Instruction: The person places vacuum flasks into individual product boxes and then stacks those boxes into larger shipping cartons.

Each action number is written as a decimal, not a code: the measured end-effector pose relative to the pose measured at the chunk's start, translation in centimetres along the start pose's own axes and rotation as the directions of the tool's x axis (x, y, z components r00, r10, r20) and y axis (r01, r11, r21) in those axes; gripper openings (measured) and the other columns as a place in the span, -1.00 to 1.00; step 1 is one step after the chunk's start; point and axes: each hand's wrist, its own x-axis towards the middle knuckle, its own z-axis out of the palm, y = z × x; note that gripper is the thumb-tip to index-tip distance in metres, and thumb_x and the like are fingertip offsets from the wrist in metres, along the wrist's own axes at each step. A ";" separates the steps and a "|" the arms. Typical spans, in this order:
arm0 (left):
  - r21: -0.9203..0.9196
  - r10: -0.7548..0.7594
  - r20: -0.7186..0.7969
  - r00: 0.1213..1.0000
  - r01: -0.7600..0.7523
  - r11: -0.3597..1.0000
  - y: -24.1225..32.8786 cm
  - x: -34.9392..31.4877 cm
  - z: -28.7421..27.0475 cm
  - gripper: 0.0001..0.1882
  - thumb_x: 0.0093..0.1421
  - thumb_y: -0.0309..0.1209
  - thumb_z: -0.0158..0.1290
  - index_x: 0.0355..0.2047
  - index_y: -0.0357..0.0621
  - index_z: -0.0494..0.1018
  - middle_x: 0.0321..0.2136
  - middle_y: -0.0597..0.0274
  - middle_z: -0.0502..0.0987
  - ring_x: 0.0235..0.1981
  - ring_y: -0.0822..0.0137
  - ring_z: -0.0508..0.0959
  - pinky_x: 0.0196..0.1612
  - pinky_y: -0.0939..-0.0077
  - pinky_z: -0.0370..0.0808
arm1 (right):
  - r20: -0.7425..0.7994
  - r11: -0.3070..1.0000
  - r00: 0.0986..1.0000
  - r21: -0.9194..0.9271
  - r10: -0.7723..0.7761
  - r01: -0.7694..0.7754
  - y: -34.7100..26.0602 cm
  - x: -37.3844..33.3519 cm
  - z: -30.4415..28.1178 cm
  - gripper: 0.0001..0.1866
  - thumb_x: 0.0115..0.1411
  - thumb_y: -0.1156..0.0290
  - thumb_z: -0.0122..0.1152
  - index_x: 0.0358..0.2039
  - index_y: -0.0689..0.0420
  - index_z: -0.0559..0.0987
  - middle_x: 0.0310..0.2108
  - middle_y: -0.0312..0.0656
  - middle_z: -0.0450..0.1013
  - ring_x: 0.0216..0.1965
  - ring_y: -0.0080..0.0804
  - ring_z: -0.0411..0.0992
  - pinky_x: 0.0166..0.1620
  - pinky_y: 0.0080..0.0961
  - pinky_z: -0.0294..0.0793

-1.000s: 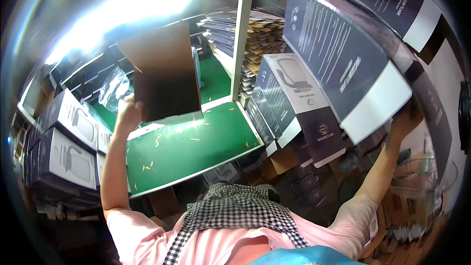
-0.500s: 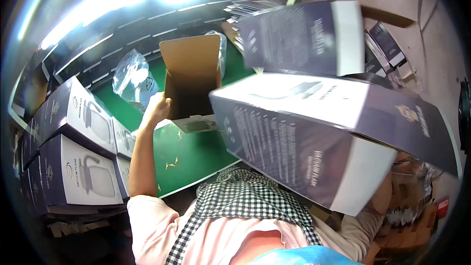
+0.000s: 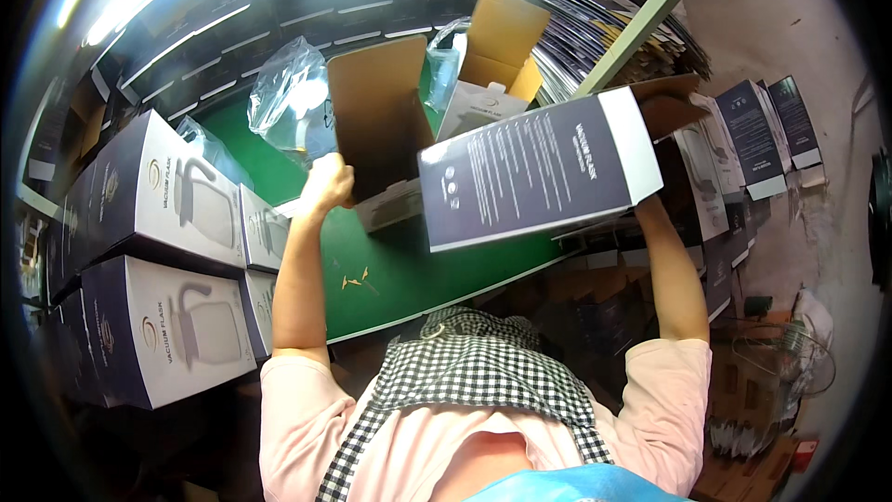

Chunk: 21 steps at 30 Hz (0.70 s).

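My left hand point(image 3: 327, 184) is closed on the left edge of an open carton point(image 3: 376, 84), whose brown inside faces me and whose top flap stands up. To its right, a dark blue flask carton point(image 3: 534, 172) with a white end is tilted over the front of the green table point(image 3: 409, 279). My right hand point(image 3: 649, 208) is at that carton's lower right corner and seems to support it; its fingers are hidden behind. A brown flap stands open at the carton's far right. Behind the left hand lies a clear plastic bag point(image 3: 293, 102) with something pale inside.
Printed flask cartons point(image 3: 190, 195) are stacked on the left. Another open carton point(image 3: 488, 102) stands at the back beside a pile of flattened cartons point(image 3: 604, 19) and a pale green post point(image 3: 641, 23). More cartons point(image 3: 753, 130) stand at the right.
The large carton that was close in front on the right is gone from there, and my right forearm now shows. My left hand keeps its hold on the open carton. The view has shifted.
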 end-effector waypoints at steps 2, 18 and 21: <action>-0.080 -0.092 -0.150 0.984 0.081 0.993 -0.2 -0.6 -0.8 -0.67 0.13 -0.47 -0.15 -0.65 -0.51 0.45 -0.70 -0.20 0.53 -0.58 0.01 0.65 -0.32 0.25 0.62 | 0.041 0.995 0.999 -0.102 0.029 -0.025 0.3 -0.1 0.3 -0.73 0.14 0.44 0.20 -0.19 0.35 0.58 -0.28 0.17 0.54 -0.15 0.06 0.52 -0.10 -0.18 0.49; -0.670 0.006 0.263 0.965 0.178 0.721 5.1 1.1 5.4 -0.51 0.35 -0.04 0.00 -0.12 -0.33 0.48 -0.27 -0.15 0.60 -0.21 0.03 0.62 -0.18 0.23 0.56 | 0.141 0.935 0.947 -0.255 0.289 -0.248 -1.6 2.4 8.3 -0.65 0.22 0.33 0.15 -0.04 0.24 0.45 -0.25 0.26 0.52 -0.14 0.25 0.48 -0.07 0.07 0.44; -0.717 -0.254 0.287 0.924 0.383 0.582 -2.4 3.6 3.1 -0.33 0.23 0.09 0.08 -0.11 -0.43 0.45 -0.20 -0.22 0.55 -0.21 0.04 0.60 -0.15 0.28 0.57 | 0.075 0.967 0.964 -0.031 0.254 -0.252 -0.4 1.0 7.3 -0.64 0.30 0.30 0.08 0.01 0.26 0.43 -0.18 0.29 0.49 -0.09 0.29 0.45 -0.05 0.05 0.43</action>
